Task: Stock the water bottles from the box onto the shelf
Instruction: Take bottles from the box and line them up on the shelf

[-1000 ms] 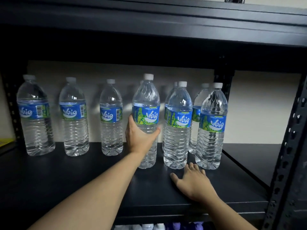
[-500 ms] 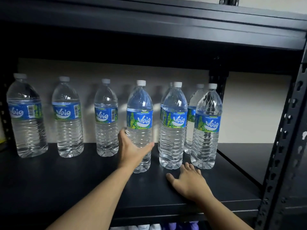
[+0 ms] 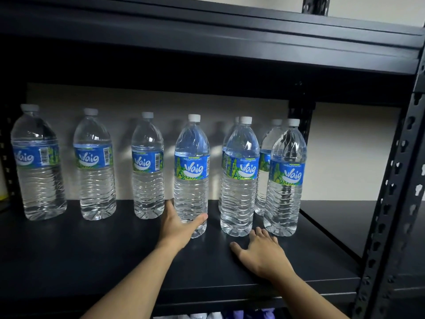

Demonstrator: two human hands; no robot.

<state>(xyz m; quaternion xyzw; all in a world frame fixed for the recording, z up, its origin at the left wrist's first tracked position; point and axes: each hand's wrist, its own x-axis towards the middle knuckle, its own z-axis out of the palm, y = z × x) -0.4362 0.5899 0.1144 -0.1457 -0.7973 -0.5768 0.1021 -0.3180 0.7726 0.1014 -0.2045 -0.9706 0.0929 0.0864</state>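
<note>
- Grip: the left hand (image 3: 181, 226) wraps the low part of a water bottle (image 3: 192, 176), which stands upright in the front row on the shelf (image 3: 92, 249).
- The right hand (image 3: 264, 252) lies flat and spread on the shelf board, holding nothing, just in front of two front-row bottles (image 3: 239, 180).
- Three more bottles (image 3: 95, 164) stand further back to the left, spaced apart.
- Held so low, a tall bottle may tip; better to slide it than lift, square its base with its neighbour, and release only once it is settled.
- The box is out of view.
</note>
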